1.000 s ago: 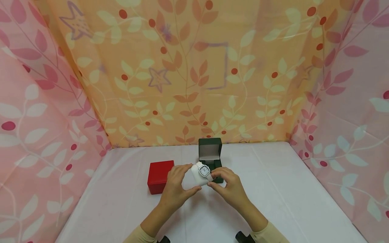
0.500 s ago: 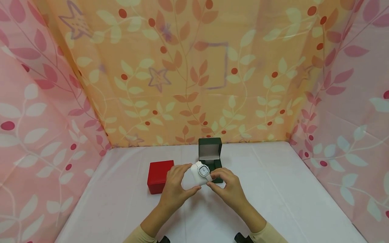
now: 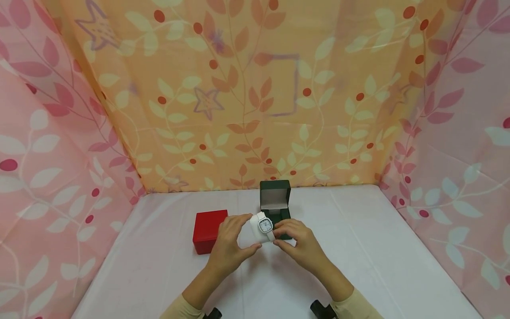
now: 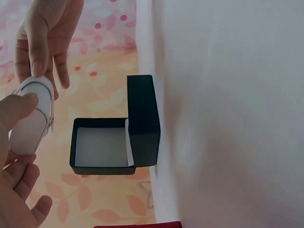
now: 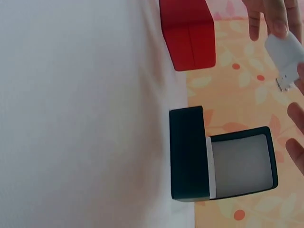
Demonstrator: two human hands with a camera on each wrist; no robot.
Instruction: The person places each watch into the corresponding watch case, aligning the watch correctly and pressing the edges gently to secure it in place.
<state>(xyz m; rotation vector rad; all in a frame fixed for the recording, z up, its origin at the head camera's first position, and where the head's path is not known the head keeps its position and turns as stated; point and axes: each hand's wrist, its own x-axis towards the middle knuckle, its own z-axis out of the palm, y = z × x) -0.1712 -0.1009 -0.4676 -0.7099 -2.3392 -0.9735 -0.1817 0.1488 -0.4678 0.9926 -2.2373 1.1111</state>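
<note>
A white wristwatch (image 3: 265, 225), wrapped on a small white cushion (image 3: 256, 231), is held up over the table with its dial facing up. My left hand (image 3: 230, 246) grips the cushion from the left, its thumb below and its fingers on the far side. From the right, my right hand (image 3: 303, 244) pinches the strap end of the watch between thumb and fingers. In the left wrist view, the left thumb lies across the cushion (image 4: 29, 130). Behind the hands stands a dark green watch box (image 3: 276, 195), lid raised, its inside partly hidden by the hands.
A closed red box (image 3: 209, 223) stands to the left, partly behind the left hand. White cloth (image 3: 358, 257) covers the table. Flowered curtains (image 3: 255, 97) enclose the back and both sides. A black wrist mount (image 3: 322, 309) shows at the right sleeve.
The watch and its cushion have turned slightly and shifted a little to the left. The right fingers have moved slightly at the strap; the boxes stay in place.
</note>
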